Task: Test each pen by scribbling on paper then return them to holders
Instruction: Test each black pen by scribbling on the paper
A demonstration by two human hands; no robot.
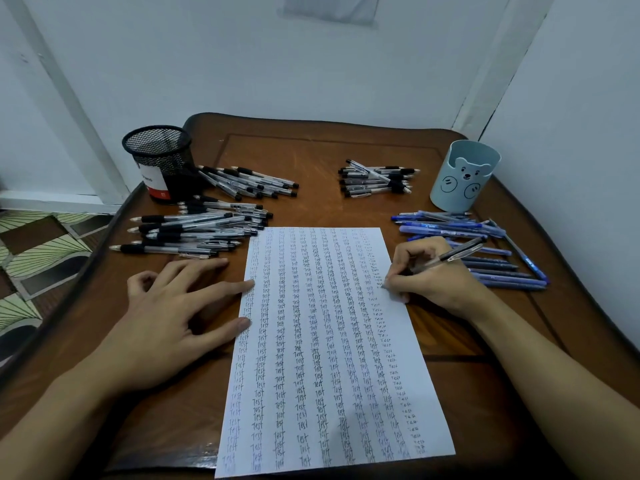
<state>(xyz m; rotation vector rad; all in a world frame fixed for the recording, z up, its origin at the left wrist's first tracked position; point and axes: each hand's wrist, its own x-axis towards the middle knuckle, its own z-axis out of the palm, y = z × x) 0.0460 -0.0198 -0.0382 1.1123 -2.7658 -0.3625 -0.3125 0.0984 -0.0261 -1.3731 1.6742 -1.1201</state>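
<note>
1 view | head-worn | faces forward-down | close over table (311, 147)

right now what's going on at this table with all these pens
A person is testing pens. The right hand grips a pen with its tip on the right margin of the paper, which is almost filled with columns of "test". The left hand lies flat, fingertips pressing the sheet's left edge. Black pens lie in loose piles at the left and back, blue pens at the right. No pens stick out of the mesh holder or the bear holder.
</note>
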